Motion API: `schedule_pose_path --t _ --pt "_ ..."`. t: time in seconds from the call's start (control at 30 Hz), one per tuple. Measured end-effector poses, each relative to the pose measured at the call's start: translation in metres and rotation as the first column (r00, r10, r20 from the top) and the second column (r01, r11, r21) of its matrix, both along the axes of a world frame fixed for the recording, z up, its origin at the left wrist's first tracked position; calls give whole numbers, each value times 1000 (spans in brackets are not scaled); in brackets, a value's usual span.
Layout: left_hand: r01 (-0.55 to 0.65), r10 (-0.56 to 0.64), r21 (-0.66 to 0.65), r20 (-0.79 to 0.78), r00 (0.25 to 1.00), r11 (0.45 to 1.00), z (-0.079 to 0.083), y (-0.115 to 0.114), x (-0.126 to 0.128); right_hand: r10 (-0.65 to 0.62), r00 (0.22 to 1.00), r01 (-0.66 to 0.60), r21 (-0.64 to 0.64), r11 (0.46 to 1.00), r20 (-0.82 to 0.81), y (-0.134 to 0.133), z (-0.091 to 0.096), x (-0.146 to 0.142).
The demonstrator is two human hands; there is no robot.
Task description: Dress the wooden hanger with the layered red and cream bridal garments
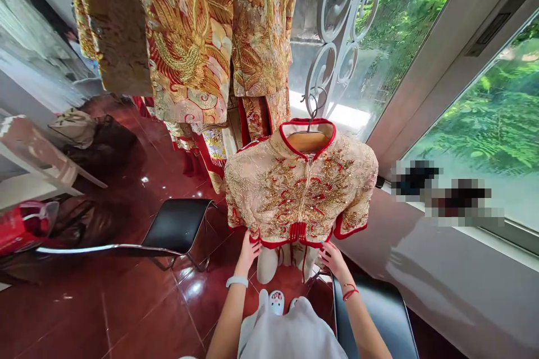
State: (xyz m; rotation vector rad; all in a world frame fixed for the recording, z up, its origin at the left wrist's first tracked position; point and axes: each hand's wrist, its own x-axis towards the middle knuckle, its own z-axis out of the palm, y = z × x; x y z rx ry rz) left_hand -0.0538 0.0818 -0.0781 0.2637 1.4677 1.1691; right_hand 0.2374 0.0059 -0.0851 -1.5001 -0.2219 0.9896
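A short embroidered jacket [290,196], cream with gold beadwork and red piping, hangs upright on a hanger [312,118] with its front facing me. A zip runs down its middle, and red tassels hang at the hem. My left hand [249,251] is closed on the bottom hem at the left front. On the other side, my right hand [333,259] has its fingers closed at the hem's lower right. The fingertips are partly hidden by the cloth. Below the hem, pale cloth with red trim [305,261] shows between my hands.
More gold and red embroidered garments [189,50] hang behind, at the upper left. A black chair [177,225] stands at the left, and a black seat [374,314] is by my right arm. A window [484,123] with a sill runs along the right.
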Motion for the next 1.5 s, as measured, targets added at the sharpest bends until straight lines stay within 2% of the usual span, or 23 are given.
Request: schedule_pose_path --t 0.07,0.13,0.23,0.3,0.4,0.5,0.57,0.63,0.7,0.73,0.77,0.8,0.83,0.87,0.93,0.97,1.03,1.07,1.13,1.2,1.3,1.4,1.5 --pt "83 -77 -36 146 986 996 -15 0 6 11 998 -12 -5 1000 -60 4 -16 -10" --pt "107 -98 -29 221 970 994 -20 1 8 -35 997 36 17 999 -69 13 -20 -9" --pt "109 -109 16 251 962 994 -26 -1 5 -10 995 20 102 995 -99 17 -24 -3" --pt "91 -98 40 231 968 995 -31 -2 1 25 995 -16 96 995 -96 14 -32 -1" --pt "53 -62 55 161 985 997 -36 6 -2 33 999 -33 -1 999 -30 20 -46 0" --pt "17 -21 71 51 998 997 -37 23 2 40 998 -38 -52 998 39 43 -53 -1" --pt "7 -3 92 -47 999 996 -36 29 8 12 993 -2 -91 996 116 52 -52 -4" --pt "14 7 126 -167 986 992 -35 21 16 -55 976 85 -137 987 212 46 -49 -10" --pt "40 7 169 -274 962 985 -35 0 24 -132 887 212 -138 967 443 28 -46 -17" --pt "64 8 206 -332 943 976 -35 -14 29 -136 793 237 -95 967 593 17 -45 -21" --pt "118 4 268 -416 909 956 -34 -26 34 -109 668 203 -39 978 736 9 -43 -24" --pt "220 -4 348 -527 850 912 -32 -37 39 -56 524 103 1 995 850 4 -41 -27" --pt "368 -3 420 -656 754 829 -29 -42 45 14 384 -43 3 999 923 3 -38 -29" --pt "543 19 450 -781 624 709 -24 -43 50 90 270 -192 -38 981 959 7 -35 -31" --pt "827 95 333 -940 326 453 -7 -25 60 228 97 -376 -176 910 969 25 -26 -32" --pt "899 109 232 -972 206 371 3 -9 64 279 44 -409 -238 881 959 36 -21 -32" --pt "945 74 27 -997 3 327 24 28 69 341 -2 -432 -308 847 940 55 -11 -31" --pt "944 52 -52 -996 -72 326 33 43 70 352 -5 -447 -317 837 936 60 -7 -30" --pt "924 44 -126 -987 -152 362 44 61 71 339 18 -493 -286 821 941 61 2 -29" --pt "906 92 -107 -983 -158 409 51 60 73 289 95 -534 -196 823 953 53 15 -30" --pt "907 251 25 -964 -90 420 72 39 78 142 320 -468 26 883 937 40 49 -32" --pt "914 460 185 -888 -2 361 128 31 89 31 545 -376 211 902 838 44 105 -36" --pt "915 591 251 -807 18 315 204 42 101 80 670 -444 312 840 738 66 165 -42"
